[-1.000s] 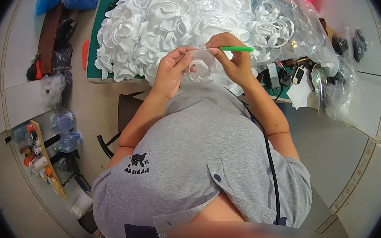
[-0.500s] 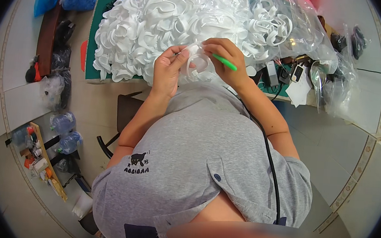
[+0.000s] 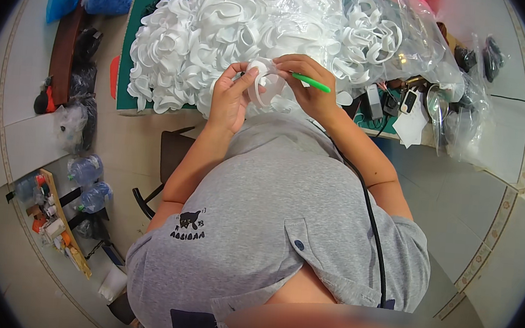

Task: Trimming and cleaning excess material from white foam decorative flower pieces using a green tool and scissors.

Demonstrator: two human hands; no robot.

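Left hand [image 3: 229, 98] pinches white loop [image 3: 254, 93] before white ribbon heap [image 3: 225, 20]; right hand [image 3: 314, 95] grips green tool [image 3: 311, 82], fingertips by loop's upper edge. Best: steady pinch, light touch, strip untwisted.

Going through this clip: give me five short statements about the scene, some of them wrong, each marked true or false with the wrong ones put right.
1. The left hand and the right hand are close together at a white loop. True.
2. The tool in the right hand has a red handle. False: the green handle shows in the right hand.
3. A pile of white loops lies on a green table. True.
4. The person wears a black shirt. False: the grey shirt is what the person wears.
5. A black cable runs down over the person's right side. True.
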